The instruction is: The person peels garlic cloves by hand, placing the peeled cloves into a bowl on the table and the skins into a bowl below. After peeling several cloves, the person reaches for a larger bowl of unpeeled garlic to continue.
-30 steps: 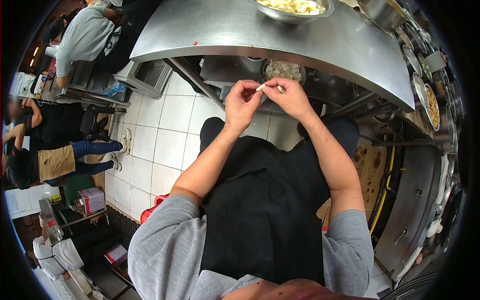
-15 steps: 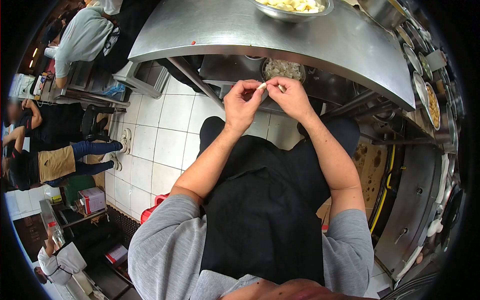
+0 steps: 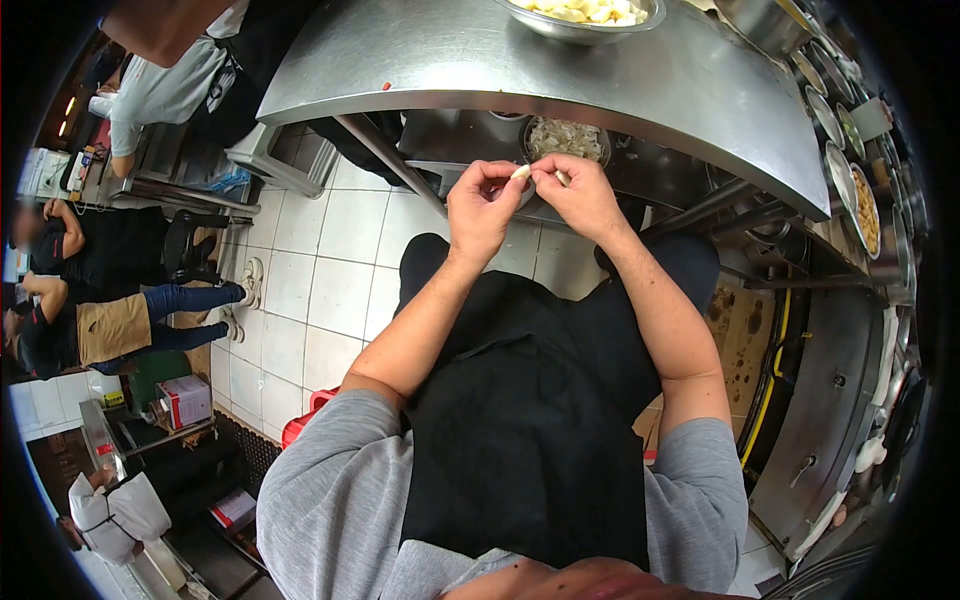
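Note:
My left hand (image 3: 482, 208) is closed, pinching a pale garlic clove (image 3: 521, 172) between thumb and fingertips. Close beside it, my right hand (image 3: 580, 192) is closed too, its fingertips near the clove. A small pale piece (image 3: 563, 178) shows between its fingers, too small to name. Just beyond both hands, on the shelf under the table, is a bowl of papery garlic skins (image 3: 565, 138). A metal bowl (image 3: 590, 34) heaped with peeled cloves stands on the tabletop, cut off by the top edge of the view.
The steel table's front edge (image 3: 540, 100) runs above my hands. A small red bit (image 3: 387, 87) lies on it. Several dishes of food (image 3: 865, 210) line the right side. A white stool (image 3: 290, 165) stands left, and several people (image 3: 170, 95) are along the left side.
Both my hands stay nearly in place, still at the clove. Someone's arm has come into view at the upper left. A person at the lower left has shifted.

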